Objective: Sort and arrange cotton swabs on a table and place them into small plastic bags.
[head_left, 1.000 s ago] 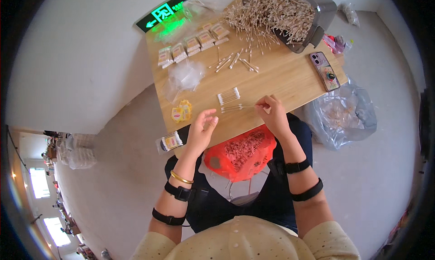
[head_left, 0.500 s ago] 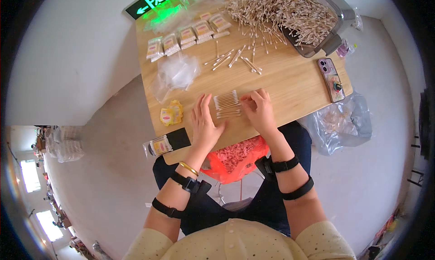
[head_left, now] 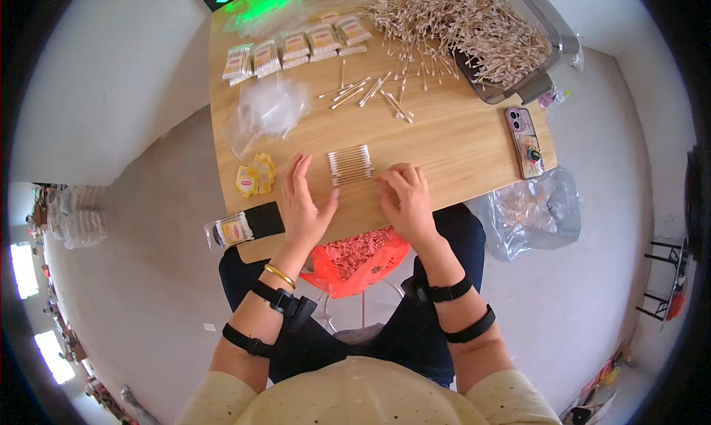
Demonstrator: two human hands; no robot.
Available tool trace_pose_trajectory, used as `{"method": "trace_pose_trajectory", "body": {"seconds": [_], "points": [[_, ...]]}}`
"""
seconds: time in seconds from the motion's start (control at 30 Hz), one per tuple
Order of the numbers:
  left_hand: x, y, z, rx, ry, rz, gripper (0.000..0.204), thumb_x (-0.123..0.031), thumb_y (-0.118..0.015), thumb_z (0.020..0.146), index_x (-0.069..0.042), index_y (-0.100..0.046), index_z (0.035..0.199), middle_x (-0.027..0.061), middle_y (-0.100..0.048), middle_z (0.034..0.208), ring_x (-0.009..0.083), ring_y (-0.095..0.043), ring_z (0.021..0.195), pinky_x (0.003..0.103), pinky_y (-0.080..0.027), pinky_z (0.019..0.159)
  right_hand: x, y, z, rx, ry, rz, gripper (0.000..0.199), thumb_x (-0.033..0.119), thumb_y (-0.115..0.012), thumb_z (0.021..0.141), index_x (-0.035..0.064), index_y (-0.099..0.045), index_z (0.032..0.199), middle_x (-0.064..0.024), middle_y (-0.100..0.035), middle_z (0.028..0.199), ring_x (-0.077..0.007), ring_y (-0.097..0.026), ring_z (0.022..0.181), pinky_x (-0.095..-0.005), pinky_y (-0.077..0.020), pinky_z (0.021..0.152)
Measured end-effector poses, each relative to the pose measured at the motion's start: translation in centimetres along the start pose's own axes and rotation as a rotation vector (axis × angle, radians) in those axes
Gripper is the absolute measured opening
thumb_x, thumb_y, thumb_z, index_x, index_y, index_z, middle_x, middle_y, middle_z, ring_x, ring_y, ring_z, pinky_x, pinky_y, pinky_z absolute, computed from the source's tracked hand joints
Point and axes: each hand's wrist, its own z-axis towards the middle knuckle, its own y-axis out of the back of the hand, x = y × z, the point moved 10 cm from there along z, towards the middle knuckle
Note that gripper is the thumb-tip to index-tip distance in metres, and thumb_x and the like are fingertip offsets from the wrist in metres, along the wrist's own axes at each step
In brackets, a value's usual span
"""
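Observation:
A neat row of white-tipped cotton swabs (head_left: 350, 165) lies side by side on the wooden table in front of me. My left hand (head_left: 302, 206) is open at the row's lower left, fingers stretched out and thumb apart, holding nothing. Close to the row's lower right end is my right hand (head_left: 407, 201), its fingers loosely bent and its thumb a little apart. I see no swab in it; whether a fingertip touches the end swab I cannot tell. Several loose swabs (head_left: 363, 92) are scattered farther back on the table.
A grey bin (head_left: 544, 77) spills a heap of swabs (head_left: 474, 36) at the back right. Packed swab bundles (head_left: 296, 46), clear bags (head_left: 270, 106), yellow labels (head_left: 255, 176) and a black holder (head_left: 264, 221) lie leftward. A phone (head_left: 525, 144) lies right; a red bag (head_left: 359, 262) hangs below the edge.
The swabs that lay in two groups now form one closed-up row. My right hand has come down to the row's lower end, and the whole view has shifted slightly.

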Motion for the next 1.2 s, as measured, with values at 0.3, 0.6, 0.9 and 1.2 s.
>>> {"method": "trace_pose_trajectory", "body": {"seconds": [0.3, 0.6, 0.9, 1.2], "points": [[1.1, 0.5, -0.9, -0.065, 0.024, -0.043, 0.050, -0.003, -0.063, 0.082, -0.005, -0.052, 0.131, 0.0192, -0.051, 0.142, 0.0416, -0.052, 0.127, 0.049, -0.043, 0.106, 1.6, -3.2, -0.6, 0.097, 0.089, -0.176, 0.051, 0.011, -0.073, 0.080, 0.0235, -0.068, 0.129, -0.0119, -0.049, 0.140, -0.0370, -0.048, 0.125, -0.0504, -0.0416, 0.102], [0.8, 0.5, -0.8, -0.059, 0.050, 0.013, 0.046, -0.001, -0.063, 0.081, -0.007, -0.054, 0.126, 0.0156, -0.054, 0.136, 0.0392, -0.054, 0.123, 0.049, -0.045, 0.103, 1.9, -3.6, -0.1, 0.112, 0.102, -0.198, 0.048, 0.009, -0.073, 0.082, 0.0228, -0.070, 0.127, -0.0106, -0.048, 0.143, -0.0344, -0.049, 0.122, -0.0491, -0.0408, 0.105], [0.8, 0.5, -0.7, -0.044, 0.046, 0.004, 0.046, 0.000, -0.063, 0.080, -0.008, -0.054, 0.125, 0.0147, -0.054, 0.135, 0.0386, -0.055, 0.120, 0.049, -0.045, 0.102, 2.0, -4.3, 0.7, 0.117, 0.080, -0.237, 0.043, 0.013, -0.073, 0.084, 0.0219, -0.070, 0.126, -0.0114, -0.048, 0.141, -0.0357, -0.047, 0.123, -0.0494, -0.0403, 0.103], [0.7, 0.6, -0.6, -0.035, 0.044, 0.007, 0.046, 0.000, -0.064, 0.078, -0.007, -0.055, 0.123, 0.0143, -0.055, 0.134, 0.0390, -0.055, 0.118, 0.049, -0.044, 0.102, 2.3, -4.5, 1.5, 0.115, 0.081, -0.191, 0.042, 0.014, -0.074, 0.084, 0.0211, -0.070, 0.125, -0.0114, -0.048, 0.138, -0.0343, -0.048, 0.117, -0.0486, -0.0413, 0.104]]}}
